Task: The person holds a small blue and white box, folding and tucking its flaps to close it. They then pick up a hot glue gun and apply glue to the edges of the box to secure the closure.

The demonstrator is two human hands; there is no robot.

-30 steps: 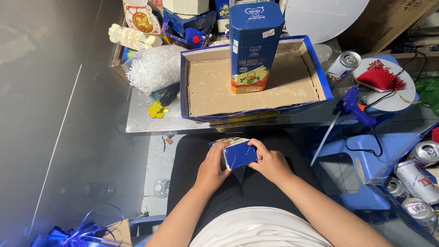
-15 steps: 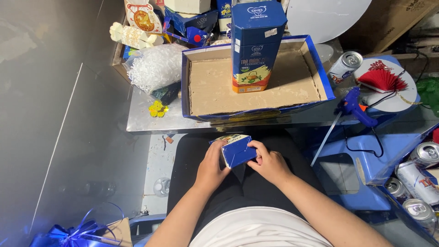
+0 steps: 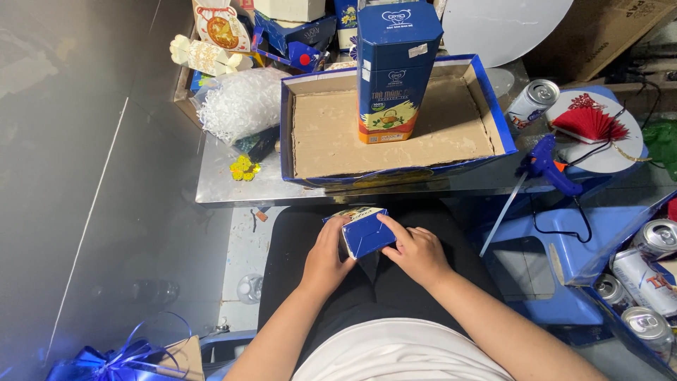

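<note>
Over my lap I hold a small blue box (image 3: 365, 233) with both hands. My left hand (image 3: 327, 259) grips its left side, and my right hand (image 3: 417, 250) presses fingers on its right and top faces. Ahead on the low metal table (image 3: 226, 185) lies a shallow blue tray (image 3: 493, 106) lined with brown cardboard. A tall blue carton (image 3: 395, 70) with a yellow and orange lower band stands upright in the tray.
A blue glue gun (image 3: 546, 164) and a white disc with a red paper fan (image 3: 591, 124) lie to the right. Drink cans (image 3: 638, 282) fill a box at far right. White shredded filler (image 3: 241, 104), a yellow flower (image 3: 244, 168) and boxes crowd the table's left. A blue ribbon bow (image 3: 106, 356) lies low left.
The small blue box has been turned slightly in my hands and now sits a little higher; my fingers have shifted on it. Nothing else has moved.
</note>
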